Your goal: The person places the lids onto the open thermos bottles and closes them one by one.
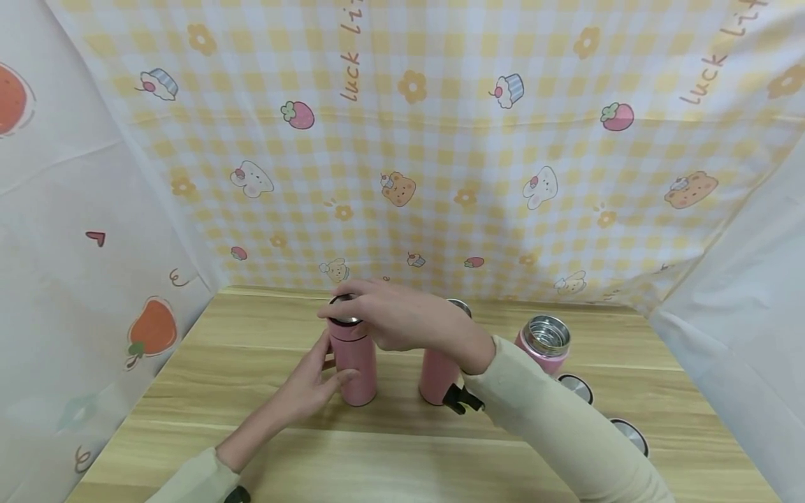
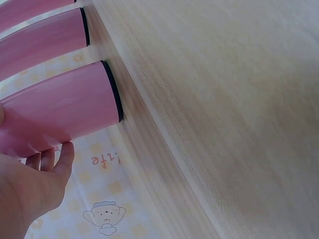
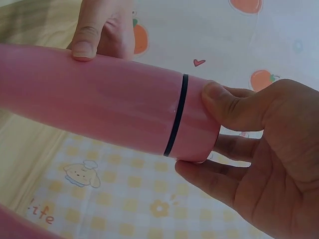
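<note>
A tall pink thermos bottle (image 1: 357, 370) stands upright on the wooden table, left of the middle. My left hand (image 1: 308, 384) holds its body from the left, thumb in front and fingers behind. In the left wrist view, that hand's fingers (image 2: 62, 162) curl round the pink wall above the black base. From above, my right hand (image 1: 409, 314) grips the silver-topped lid (image 1: 347, 321). The right wrist view has the thumb (image 3: 219, 97) and fingers on either side of the pink lid (image 3: 197, 119), which sits against the body at a dark ring.
A second pink bottle (image 1: 437, 377) stands just right, partly behind my right forearm. Farther right is a lidless pink bottle (image 1: 546, 353) with a steel mouth. Two round silver-topped lids (image 1: 577, 388) lie near it. A checked cloth (image 1: 440, 147) hangs behind the table.
</note>
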A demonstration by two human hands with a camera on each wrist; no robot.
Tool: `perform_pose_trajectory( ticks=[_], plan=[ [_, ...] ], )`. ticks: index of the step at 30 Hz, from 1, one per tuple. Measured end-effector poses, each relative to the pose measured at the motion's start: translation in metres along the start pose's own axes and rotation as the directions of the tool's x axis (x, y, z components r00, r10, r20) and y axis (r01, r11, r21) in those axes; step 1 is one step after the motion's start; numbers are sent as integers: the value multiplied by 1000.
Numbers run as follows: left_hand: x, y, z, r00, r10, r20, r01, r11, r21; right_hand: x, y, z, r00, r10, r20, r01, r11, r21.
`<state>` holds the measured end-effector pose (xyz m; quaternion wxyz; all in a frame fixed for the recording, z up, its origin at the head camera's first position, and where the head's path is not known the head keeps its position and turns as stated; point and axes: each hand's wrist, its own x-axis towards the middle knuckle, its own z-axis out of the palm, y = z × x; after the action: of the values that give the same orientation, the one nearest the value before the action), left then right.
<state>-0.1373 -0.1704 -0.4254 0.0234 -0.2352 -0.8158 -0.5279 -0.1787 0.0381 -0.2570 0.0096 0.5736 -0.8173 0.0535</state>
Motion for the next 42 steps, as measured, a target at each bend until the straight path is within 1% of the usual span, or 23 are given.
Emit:
perform_pose_trajectory(
  ticks=[6,13,18,21,30,38,42],
  plan=[
    [-2,0,-1,1000,12,-5,-12,1000,0,2,-2,-2,1000,-9,-23,8,999,-41],
    [-2,0,0,999,39,-8,-39,999,-6,4,-3,-2,998,32,-50,-33,999,-25],
    [-2,0,0,1000,25,-2,-25,1000,-8,6,-5,-1,997,60,-58,-62,997,-41],
    [-2,0,1,1000,22,-1,-22,1000,-2,7,-7,-1,995,74,-61,-79,995,-69],
    [-2,0,1,999,37,-8,-37,999,7,13,-16,0,987,151,-56,-159,971,-181],
    [-3,-2,1,999,34,-12,-34,999,18,15,-22,3,979,183,-88,-197,961,-196],
    [-3,-1,1,999,33,-12,-33,999,16,15,-25,3,974,196,-110,-216,950,-225]
  ],
)
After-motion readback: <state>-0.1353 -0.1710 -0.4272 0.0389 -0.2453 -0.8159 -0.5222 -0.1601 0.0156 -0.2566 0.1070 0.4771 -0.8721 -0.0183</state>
